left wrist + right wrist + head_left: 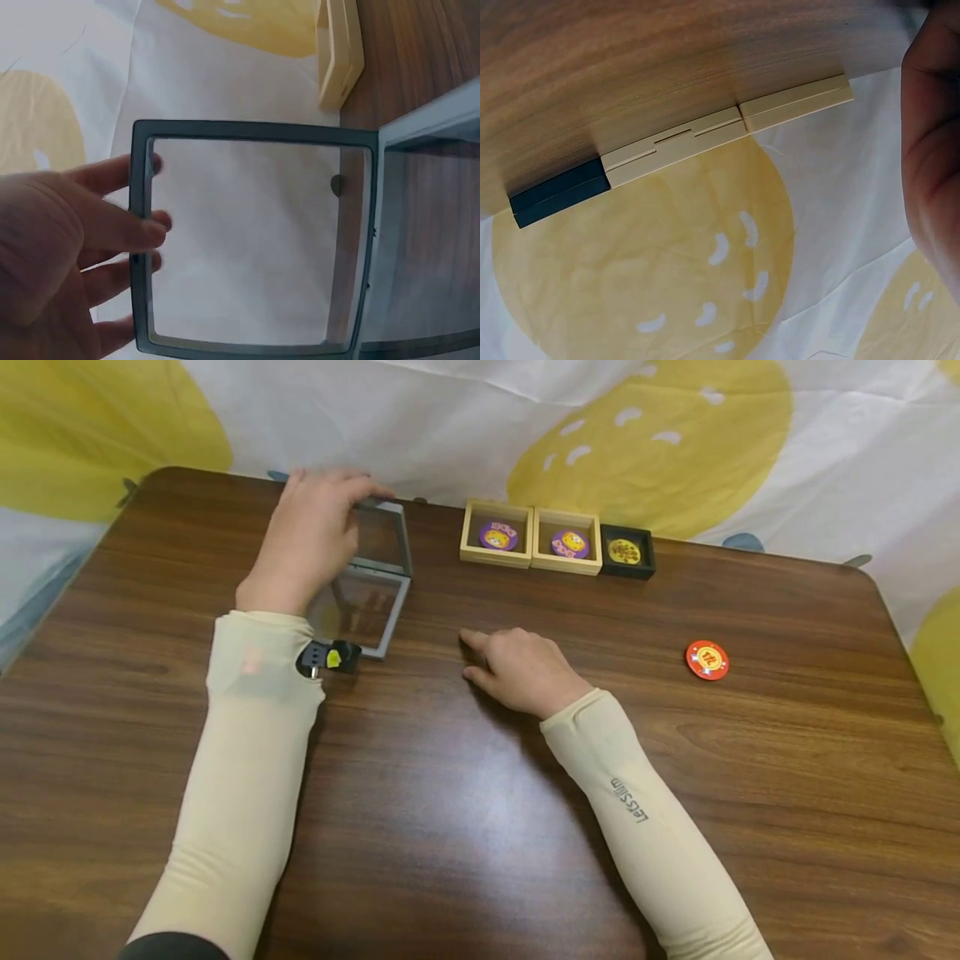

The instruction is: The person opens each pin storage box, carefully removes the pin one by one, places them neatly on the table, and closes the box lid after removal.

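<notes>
A grey hinged display frame (406, 547) with clear panels stands partly opened at the table's back left, one half lying flat and the other raised. My left hand (311, 531) pinches the raised half at its outer edge. In the left wrist view the thumb of the left hand (45, 247) lies across the dark rim (255, 132), with the other fingers behind it. My right hand (525, 668), holding nothing, is low over the middle of the table, index finger pointing left; part of that hand (937, 165) fills the edge of the right wrist view.
Two light cream boxes (497, 560) stand side by side at the back, holding purple round chips (570, 544). A black box (628, 570) adjoins them, with a gold disc (624, 552) inside. Farther right lies a red chip (707, 660). A patterned cloth (450, 427) hangs behind the table.
</notes>
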Motion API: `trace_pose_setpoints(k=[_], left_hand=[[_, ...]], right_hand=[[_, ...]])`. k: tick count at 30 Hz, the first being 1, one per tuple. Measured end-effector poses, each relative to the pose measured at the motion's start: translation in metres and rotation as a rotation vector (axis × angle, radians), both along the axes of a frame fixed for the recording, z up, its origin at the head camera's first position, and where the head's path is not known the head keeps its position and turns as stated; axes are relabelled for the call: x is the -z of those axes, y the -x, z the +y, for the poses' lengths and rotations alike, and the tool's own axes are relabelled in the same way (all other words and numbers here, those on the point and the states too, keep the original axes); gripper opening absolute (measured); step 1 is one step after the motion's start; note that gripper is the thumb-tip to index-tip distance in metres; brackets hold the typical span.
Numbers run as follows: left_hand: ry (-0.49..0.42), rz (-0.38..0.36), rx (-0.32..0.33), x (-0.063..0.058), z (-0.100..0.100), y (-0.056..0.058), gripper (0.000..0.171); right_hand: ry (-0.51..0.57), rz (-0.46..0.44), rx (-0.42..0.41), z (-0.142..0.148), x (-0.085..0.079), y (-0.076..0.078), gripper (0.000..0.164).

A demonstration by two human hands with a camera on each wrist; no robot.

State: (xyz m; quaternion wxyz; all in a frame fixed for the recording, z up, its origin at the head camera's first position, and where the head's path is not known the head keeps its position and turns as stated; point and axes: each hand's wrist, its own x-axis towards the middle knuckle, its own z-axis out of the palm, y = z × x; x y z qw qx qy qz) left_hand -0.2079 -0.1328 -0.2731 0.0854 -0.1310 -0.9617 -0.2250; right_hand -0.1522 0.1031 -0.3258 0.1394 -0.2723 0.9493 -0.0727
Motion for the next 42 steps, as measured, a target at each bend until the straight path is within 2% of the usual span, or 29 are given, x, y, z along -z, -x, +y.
trace_pose_setpoints(k=[4,6,9,11,12,13,15,18,20,24,31,39,42], left_hand=[[0.003,0.107,0.031,-0.003,0.002,-0.001,0.046],[-0.016,0.199,0.053,-0.005,0.007,-0.003,0.041],[-0.052,0.344,0.128,-0.006,0.024,-0.006,0.03],[-0.036,0.375,0.196,-0.005,0.041,-0.009,0.026],[-0.01,0.356,0.234,-0.003,0.05,-0.01,0.026],[0.021,0.3,0.268,-0.001,0.059,-0.01,0.027],[0.089,0.149,0.323,0.005,0.074,-0.01,0.036],[0.172,-0.065,0.369,0.016,0.089,-0.007,0.053],[0.197,-0.144,0.372,0.022,0.094,-0.003,0.06],[0.233,-0.233,0.371,0.028,0.095,0.001,0.067],[0.279,-0.384,0.32,0.027,0.089,0.0,0.077],[0.251,-0.427,0.3,0.035,0.092,0.002,0.083],[0.263,-0.495,0.31,0.037,0.094,0.004,0.081]], right_hand=[[-0.007,-0.001,-0.001,0.0,0.0,0.0,0.051],[-0.007,0.001,-0.003,-0.001,0.0,-0.001,0.052],[-0.004,0.006,-0.003,-0.001,0.0,-0.001,0.051],[0.001,0.012,-0.003,0.0,0.0,-0.001,0.051],[0.004,0.015,-0.004,0.0,0.0,-0.001,0.051],[0.006,0.016,-0.006,0.0,0.0,-0.001,0.05],[0.007,0.019,-0.01,0.001,0.001,-0.001,0.05],[0.009,0.024,-0.021,0.001,0.001,-0.001,0.049],[0.014,0.028,-0.028,0.001,0.001,-0.001,0.047],[0.024,0.041,-0.034,-0.001,0.001,-0.001,0.041],[0.027,0.047,-0.051,-0.003,-0.002,-0.001,0.04],[0.026,0.044,-0.041,-0.002,-0.002,-0.001,0.039],[0.015,0.043,-0.037,0.0,-0.002,-0.001,0.037]])
